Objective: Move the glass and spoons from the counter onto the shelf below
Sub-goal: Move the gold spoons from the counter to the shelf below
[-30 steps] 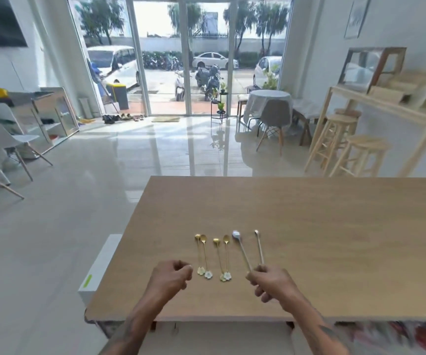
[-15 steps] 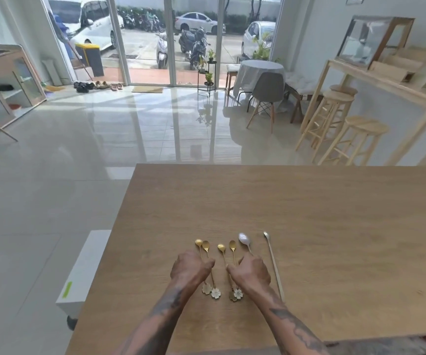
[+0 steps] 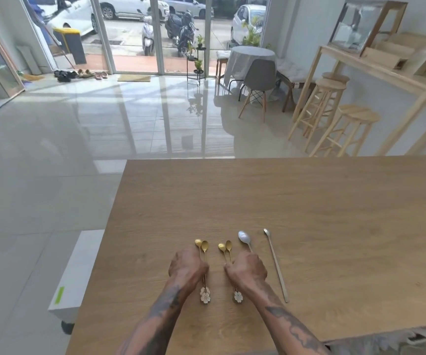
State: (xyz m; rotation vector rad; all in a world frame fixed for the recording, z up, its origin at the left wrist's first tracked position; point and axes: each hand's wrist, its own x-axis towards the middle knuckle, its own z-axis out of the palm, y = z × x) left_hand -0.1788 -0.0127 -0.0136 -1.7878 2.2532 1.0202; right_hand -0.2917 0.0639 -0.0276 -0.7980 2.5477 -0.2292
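Left hand (image 3: pixel 187 265) curls closed over two gold spoons (image 3: pixel 203 248) on the counter (image 3: pixel 309 213) — flower ends poking out below. Right hand (image 3: pixel 248 269) likewise grips a second gold pair (image 3: pixel 226 248); silver spoon (image 3: pixel 244 238) and long stirrer (image 3: pixel 276 265) lie beside it.

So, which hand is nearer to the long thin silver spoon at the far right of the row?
The right hand. It rests just left of the long thin silver spoon, not touching it. The left hand is farther left, on the leftmost pair of gold spoons.
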